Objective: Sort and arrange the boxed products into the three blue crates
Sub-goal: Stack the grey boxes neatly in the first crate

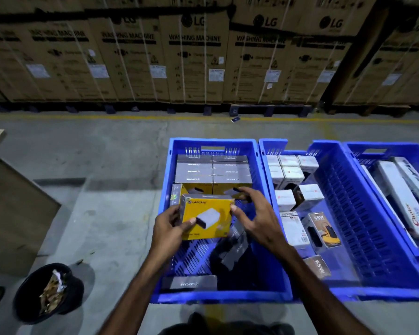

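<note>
Centre frame, the left hand [169,227] grips a yellow box [207,217] by its left edge, held above the left crate [165,194]. The right hand [252,218] — fingers spread and relaxed — touches the box's right edge with its thumb. Grey boxes [212,171] fill the crate's far end.

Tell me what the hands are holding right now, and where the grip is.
The left hand grips the yellow Lapcare box by its left end; the right hand touches its right edge.

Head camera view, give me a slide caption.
Left hand holds a yellow Lapcare box over the left blue crate.
</note>
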Demonstrator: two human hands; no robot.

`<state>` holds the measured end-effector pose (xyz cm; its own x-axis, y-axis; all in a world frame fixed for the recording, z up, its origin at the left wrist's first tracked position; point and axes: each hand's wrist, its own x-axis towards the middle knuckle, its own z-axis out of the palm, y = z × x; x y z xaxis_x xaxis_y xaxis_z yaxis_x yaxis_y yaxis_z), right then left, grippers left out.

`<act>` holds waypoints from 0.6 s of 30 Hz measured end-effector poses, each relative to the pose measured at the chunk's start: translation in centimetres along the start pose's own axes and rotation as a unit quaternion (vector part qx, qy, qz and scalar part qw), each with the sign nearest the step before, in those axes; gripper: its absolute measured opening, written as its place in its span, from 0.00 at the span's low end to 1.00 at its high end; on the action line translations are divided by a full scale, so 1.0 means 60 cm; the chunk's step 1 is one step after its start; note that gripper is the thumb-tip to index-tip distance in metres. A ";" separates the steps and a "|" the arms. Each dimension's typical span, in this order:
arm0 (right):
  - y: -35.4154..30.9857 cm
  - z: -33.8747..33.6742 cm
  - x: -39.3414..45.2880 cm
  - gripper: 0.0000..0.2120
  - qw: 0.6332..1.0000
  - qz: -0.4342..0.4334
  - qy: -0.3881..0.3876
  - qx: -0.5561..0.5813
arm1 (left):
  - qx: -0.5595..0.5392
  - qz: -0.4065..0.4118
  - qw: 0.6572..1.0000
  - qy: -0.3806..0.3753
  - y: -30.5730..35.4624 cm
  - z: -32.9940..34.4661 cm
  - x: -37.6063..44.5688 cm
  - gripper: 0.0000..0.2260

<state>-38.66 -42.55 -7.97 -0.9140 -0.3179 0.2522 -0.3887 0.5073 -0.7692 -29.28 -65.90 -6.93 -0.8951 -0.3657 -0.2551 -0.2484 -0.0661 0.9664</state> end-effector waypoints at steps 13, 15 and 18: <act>-0.028 -0.019 0.021 0.23 0.978 0.096 -0.089 0.161 | -0.174 0.019 0.982 -0.072 -0.010 -0.007 0.009 0.22; -0.029 -0.026 0.020 0.19 0.980 0.095 -0.097 0.147 | -0.164 0.024 0.983 -0.077 -0.004 -0.006 0.009 0.20; -0.025 -0.034 0.021 0.25 0.985 0.097 -0.087 0.115 | -0.088 0.048 0.992 -0.071 0.010 -0.004 0.017 0.18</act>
<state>-39.49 -42.07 -5.31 -0.9269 -0.3753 -0.0009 -0.1541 0.3828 -0.9109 -30.24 -66.51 -6.61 -0.9579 -0.2439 -0.1513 -0.1021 -0.2031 0.9738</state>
